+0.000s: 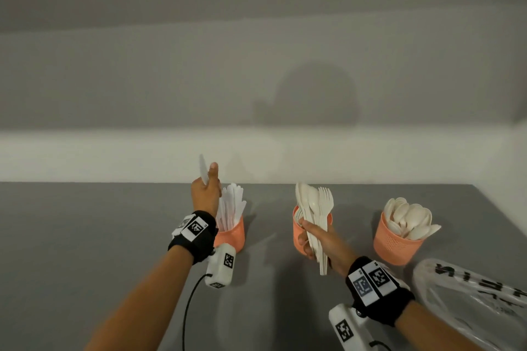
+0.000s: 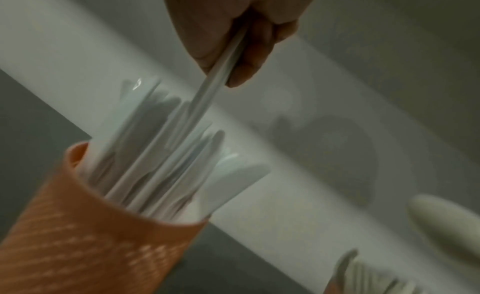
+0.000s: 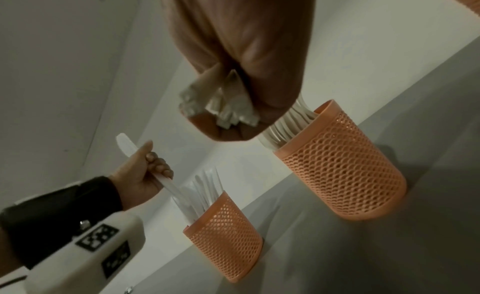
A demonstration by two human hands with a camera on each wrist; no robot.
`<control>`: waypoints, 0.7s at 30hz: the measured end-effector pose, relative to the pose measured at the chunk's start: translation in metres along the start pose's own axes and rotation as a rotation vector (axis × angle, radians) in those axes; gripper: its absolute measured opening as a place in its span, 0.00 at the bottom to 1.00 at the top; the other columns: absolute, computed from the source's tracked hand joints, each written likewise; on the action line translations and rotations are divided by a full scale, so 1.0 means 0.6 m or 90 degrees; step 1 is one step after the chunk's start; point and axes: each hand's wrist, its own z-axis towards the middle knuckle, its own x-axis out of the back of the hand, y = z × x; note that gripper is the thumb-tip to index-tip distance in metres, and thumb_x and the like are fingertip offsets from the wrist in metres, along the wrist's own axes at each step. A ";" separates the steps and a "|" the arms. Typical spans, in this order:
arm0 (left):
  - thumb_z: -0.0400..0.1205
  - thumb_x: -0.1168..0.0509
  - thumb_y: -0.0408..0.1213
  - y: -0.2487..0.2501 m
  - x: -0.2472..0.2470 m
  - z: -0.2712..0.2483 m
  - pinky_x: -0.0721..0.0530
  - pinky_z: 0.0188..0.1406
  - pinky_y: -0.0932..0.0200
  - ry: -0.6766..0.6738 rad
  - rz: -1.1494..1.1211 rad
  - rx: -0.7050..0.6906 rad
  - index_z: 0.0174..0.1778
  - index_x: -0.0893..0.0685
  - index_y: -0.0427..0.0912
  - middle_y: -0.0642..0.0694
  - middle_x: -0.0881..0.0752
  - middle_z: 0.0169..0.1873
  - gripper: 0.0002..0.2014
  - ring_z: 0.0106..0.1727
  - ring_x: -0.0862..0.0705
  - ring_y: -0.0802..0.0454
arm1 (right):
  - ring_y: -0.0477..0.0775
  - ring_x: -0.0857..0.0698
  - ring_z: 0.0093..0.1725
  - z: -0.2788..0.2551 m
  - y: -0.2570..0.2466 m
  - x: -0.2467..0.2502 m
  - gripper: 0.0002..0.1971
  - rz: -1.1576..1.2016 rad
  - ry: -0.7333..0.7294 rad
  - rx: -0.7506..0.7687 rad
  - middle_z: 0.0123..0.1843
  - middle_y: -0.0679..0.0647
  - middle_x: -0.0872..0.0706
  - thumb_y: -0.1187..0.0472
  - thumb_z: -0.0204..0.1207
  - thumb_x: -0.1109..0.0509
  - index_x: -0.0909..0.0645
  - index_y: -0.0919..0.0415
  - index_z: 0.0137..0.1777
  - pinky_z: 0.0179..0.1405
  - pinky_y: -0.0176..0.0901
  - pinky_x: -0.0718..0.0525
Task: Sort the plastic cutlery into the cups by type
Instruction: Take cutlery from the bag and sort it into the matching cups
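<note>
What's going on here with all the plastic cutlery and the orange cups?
A person is sorting plastic cutlery into three orange mesh cups on a grey table. The left hand holds one white knife above the knife cup. The right hand grips a mixed bunch of spoons and forks in front of the middle cup, which holds forks. The right cup is full of spoons. A plastic bag lies beside it.

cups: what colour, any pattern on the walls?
Orange cups, walls perforated in a fine mesh of small holes below a plain rim. Clearest in the right wrist view.
</note>
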 end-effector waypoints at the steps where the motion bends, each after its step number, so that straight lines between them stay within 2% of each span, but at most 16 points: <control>1: 0.83 0.40 0.49 -0.015 -0.001 0.000 0.25 0.28 0.66 -0.016 0.024 -0.009 0.25 0.28 0.39 0.45 0.26 0.21 0.23 0.24 0.27 0.53 | 0.44 0.26 0.17 0.000 0.000 0.001 0.06 -0.007 0.001 -0.001 0.25 0.51 0.20 0.56 0.81 0.37 0.25 0.58 0.50 0.16 0.34 0.27; 3: 0.81 0.35 0.44 -0.044 -0.004 -0.004 0.24 0.31 0.66 -0.045 0.076 -0.030 0.30 0.24 0.38 0.45 0.22 0.23 0.17 0.27 0.23 0.53 | 0.43 0.29 0.17 0.000 0.001 0.003 0.06 -0.023 -0.003 -0.007 0.26 0.51 0.22 0.56 0.81 0.37 0.25 0.58 0.50 0.15 0.33 0.28; 5: 0.79 0.32 0.39 -0.070 -0.007 -0.004 0.24 0.39 0.60 -0.058 0.122 -0.058 0.32 0.24 0.42 0.48 0.21 0.26 0.11 0.31 0.22 0.53 | 0.43 0.32 0.17 0.000 0.004 0.006 0.06 -0.030 -0.009 -0.013 0.23 0.48 0.26 0.56 0.81 0.37 0.25 0.57 0.52 0.15 0.32 0.30; 7: 0.79 0.33 0.34 -0.088 -0.007 -0.003 0.26 0.41 0.58 -0.078 0.190 -0.104 0.37 0.23 0.41 0.50 0.21 0.29 0.07 0.32 0.23 0.55 | 0.42 0.33 0.17 0.000 0.007 0.008 0.06 -0.036 -0.012 -0.010 0.23 0.47 0.29 0.57 0.82 0.39 0.24 0.56 0.55 0.15 0.32 0.32; 9: 0.81 0.36 0.32 -0.097 -0.005 0.001 0.28 0.41 0.59 -0.107 0.276 -0.161 0.44 0.19 0.36 0.46 0.19 0.33 0.04 0.35 0.21 0.50 | 0.42 0.34 0.18 0.000 0.009 0.007 0.07 -0.047 -0.015 -0.006 0.24 0.49 0.32 0.58 0.83 0.41 0.23 0.55 0.56 0.16 0.32 0.32; 12: 0.81 0.39 0.29 -0.105 0.005 0.010 0.26 0.41 0.58 -0.145 0.428 -0.331 0.45 0.16 0.30 0.37 0.15 0.37 0.08 0.39 0.17 0.40 | 0.42 0.34 0.17 0.000 0.011 0.005 0.08 -0.052 -0.015 -0.003 0.26 0.50 0.33 0.60 0.83 0.42 0.23 0.54 0.57 0.16 0.31 0.32; 14: 0.76 0.42 0.29 -0.109 0.010 0.016 0.20 0.41 0.55 -0.145 0.526 -0.463 0.42 0.14 0.30 0.37 0.14 0.35 0.12 0.37 0.15 0.38 | 0.42 0.34 0.17 0.000 0.010 0.002 0.08 -0.050 -0.013 -0.003 0.26 0.50 0.33 0.60 0.83 0.42 0.23 0.55 0.57 0.16 0.31 0.32; 15: 0.74 0.44 0.31 -0.110 0.012 0.019 0.16 0.44 0.52 -0.153 0.577 -0.504 0.43 0.13 0.30 0.37 0.13 0.37 0.14 0.40 0.13 0.37 | 0.42 0.34 0.17 -0.001 0.009 0.000 0.08 -0.049 -0.012 -0.004 0.26 0.50 0.34 0.60 0.83 0.42 0.23 0.55 0.57 0.16 0.31 0.32; 16: 0.75 0.45 0.33 -0.109 0.014 0.019 0.15 0.50 0.47 -0.162 0.634 -0.522 0.46 0.13 0.30 0.35 0.12 0.42 0.17 0.45 0.12 0.35 | 0.42 0.34 0.17 -0.002 0.008 -0.002 0.08 -0.049 -0.011 -0.004 0.25 0.50 0.34 0.60 0.83 0.42 0.23 0.55 0.57 0.16 0.32 0.32; 18: 0.79 0.49 0.38 -0.112 0.016 0.019 0.27 0.68 0.42 -0.178 0.742 -0.504 0.56 0.16 0.28 0.32 0.13 0.56 0.22 0.59 0.15 0.33 | 0.42 0.33 0.16 -0.002 0.007 -0.007 0.08 -0.058 -0.009 -0.003 0.25 0.50 0.33 0.60 0.83 0.42 0.22 0.55 0.57 0.16 0.32 0.31; 21: 0.82 0.62 0.48 -0.116 0.021 0.015 0.36 0.77 0.41 -0.234 0.793 -0.382 0.68 0.24 0.26 0.29 0.24 0.70 0.34 0.73 0.26 0.34 | 0.41 0.32 0.16 -0.007 0.006 -0.015 0.08 -0.090 -0.003 0.012 0.26 0.50 0.32 0.60 0.83 0.42 0.23 0.54 0.57 0.17 0.32 0.30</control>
